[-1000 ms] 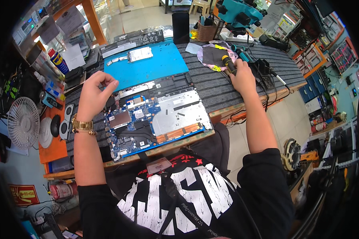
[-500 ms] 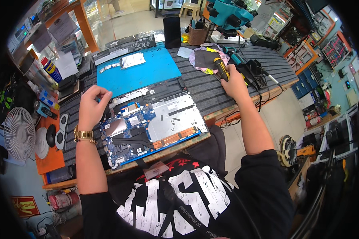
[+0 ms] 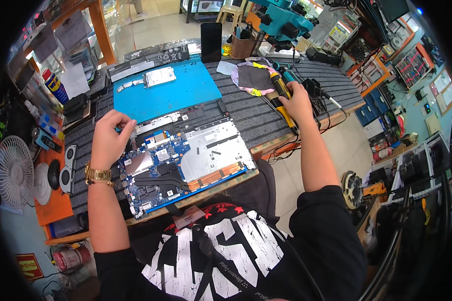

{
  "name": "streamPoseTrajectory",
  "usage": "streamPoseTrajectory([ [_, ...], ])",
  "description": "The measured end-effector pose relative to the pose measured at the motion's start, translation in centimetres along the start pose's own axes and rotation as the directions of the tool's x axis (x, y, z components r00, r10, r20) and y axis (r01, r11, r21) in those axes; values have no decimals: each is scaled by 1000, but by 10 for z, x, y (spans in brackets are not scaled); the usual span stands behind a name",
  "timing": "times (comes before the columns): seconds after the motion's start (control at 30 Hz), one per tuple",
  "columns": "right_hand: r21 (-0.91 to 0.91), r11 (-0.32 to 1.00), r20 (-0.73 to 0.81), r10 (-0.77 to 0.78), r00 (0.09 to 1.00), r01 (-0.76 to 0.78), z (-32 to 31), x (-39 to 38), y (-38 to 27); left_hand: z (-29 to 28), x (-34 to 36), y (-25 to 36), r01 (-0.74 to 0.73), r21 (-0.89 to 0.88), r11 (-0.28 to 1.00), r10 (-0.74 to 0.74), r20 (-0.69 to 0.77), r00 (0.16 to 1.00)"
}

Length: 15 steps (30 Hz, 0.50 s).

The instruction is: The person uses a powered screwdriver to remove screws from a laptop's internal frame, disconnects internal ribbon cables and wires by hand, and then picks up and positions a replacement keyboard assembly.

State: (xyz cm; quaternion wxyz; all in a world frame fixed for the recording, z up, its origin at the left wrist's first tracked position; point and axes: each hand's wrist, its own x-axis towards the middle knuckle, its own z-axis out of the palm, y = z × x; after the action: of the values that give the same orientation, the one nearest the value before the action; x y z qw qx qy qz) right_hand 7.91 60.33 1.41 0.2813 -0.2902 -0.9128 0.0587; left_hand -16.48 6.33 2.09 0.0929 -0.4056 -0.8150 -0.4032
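My left hand (image 3: 110, 138), fingers curled, is by the left edge of an opened laptop chassis (image 3: 213, 150) with blue board and silver plate; whatever it holds, if anything, is hidden. My right hand (image 3: 297, 105) grips a yellow-and-black screwdriver (image 3: 278, 83) at the right of the bench, over a second yellow-and-black tool (image 3: 286, 117). Beyond the chassis lies a blue mat (image 3: 165, 98) bearing a silver drive (image 3: 159, 76). A pink-edged dark cloth (image 3: 251, 78) lies beside my right hand.
A white fan (image 3: 14, 170) and spray can (image 3: 55, 85) stand left. A black phone (image 3: 211, 42) stands at the back near a pen holder (image 3: 242, 46) and teal microscope (image 3: 281, 22). Cables (image 3: 339, 108) run along the bench's right. A person's legs (image 3: 137, 7) show beyond.
The view has shifted, moving the bench leftward in the picture. My right hand has drawn the screwdriver slightly, uncovering more of the tool beneath. My left hand stays curled.
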Motion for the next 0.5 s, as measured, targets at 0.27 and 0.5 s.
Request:
streamPoseTrajectory([
  [0.27,-110,976,137,-172,976,187,12,-26,-39,2,1,-2,9,10,1000,-9,28,1000],
  [0.5,-238,971,294,68,954,4,19,-22,-41,5,0,-7,35,5,999,-35,24,999],
])
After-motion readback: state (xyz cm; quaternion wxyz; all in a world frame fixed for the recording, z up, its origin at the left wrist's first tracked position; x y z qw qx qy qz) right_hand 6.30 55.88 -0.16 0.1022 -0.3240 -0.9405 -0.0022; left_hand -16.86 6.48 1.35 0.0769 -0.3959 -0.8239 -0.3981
